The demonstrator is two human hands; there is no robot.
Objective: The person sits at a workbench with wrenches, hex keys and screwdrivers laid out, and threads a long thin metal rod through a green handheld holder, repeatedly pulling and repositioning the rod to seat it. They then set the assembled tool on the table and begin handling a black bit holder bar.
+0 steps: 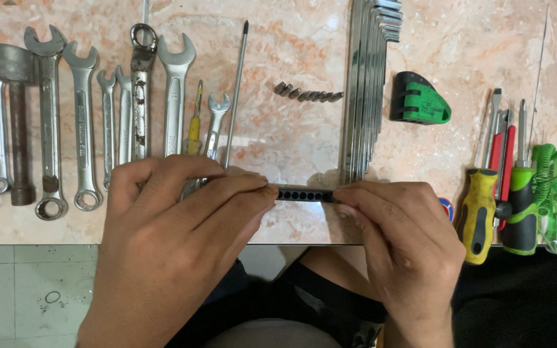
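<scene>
Both hands hold a narrow black bit-holder strip [304, 194] with a row of round holes, level above the front edge of a pink marble slab [291, 135]. My left hand [175, 245] pinches its left end between thumb and fingers. My right hand [401, 238] grips its right end. Several small dark screwdriver bits [308, 94] lie in a loose row on the marble beyond the strip. A bundle of long hex keys [363, 84] lies just behind my right hand, with a green and black key holder [418, 100] beside it.
A row of combination and open-end spanners [85, 122] lies at the left, with a thin screwdriver [235, 96] and a small yellow screwdriver [194, 122]. Yellow-handled [477, 212] and green-handled screwdrivers [521, 212] lie at the right. Pale floor tiles [27, 290] show below left.
</scene>
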